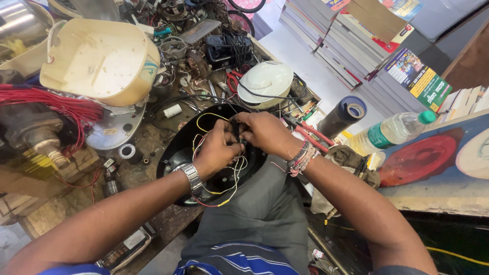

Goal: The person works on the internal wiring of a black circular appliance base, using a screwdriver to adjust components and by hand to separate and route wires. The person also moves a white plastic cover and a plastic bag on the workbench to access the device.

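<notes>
A messy brown wooden workbench (153, 147) is holding everything, and it is sitting under a big pile of parts. On its far left side, a large cream plastic shell (99, 58) is lying tipped on its side, next to a thick bunch of red wires (56, 104). A tall stack of books (336, 38) is leaning at the top right. In the middle, a round black plastic machine base (178, 153) is resting against the person's knee. A white round plastic cover (267, 81) is sitting just behind it. A clear plastic water bottle with a green cap (392, 131) is lying to the right. The left hand (216, 150), with a silver metal wristwatch (192, 178), and the right hand (265, 132) are meeting over the black base. Both sets of fingers are curling tight and pinching a small dark part with thin yellow, red and white wires (235, 135) between them.
</notes>
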